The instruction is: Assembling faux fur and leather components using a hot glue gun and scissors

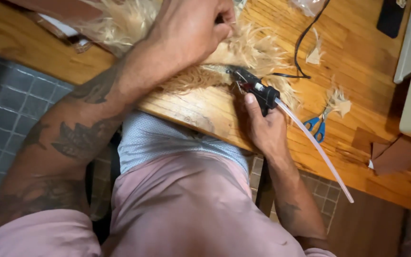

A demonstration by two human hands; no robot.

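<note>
Right hand (262,126), just right of the frame's centre, is closed around a black glue gun (258,90) whose clear glue stick (315,147) trails toward the lower right. Left hand (191,28), at the top centre, is clenched into the pale fringed fibre piece (243,52) on the wooden table (357,62). Blue-handled scissors (317,127) lie near the right hand.

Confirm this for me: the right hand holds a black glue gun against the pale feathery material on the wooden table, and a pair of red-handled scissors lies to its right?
Not quite. The head view shows the scissors have blue handles, not red. The rest holds: the right hand holds the black glue gun against the pale feathery material on the wooden table, scissors to its right.
</note>
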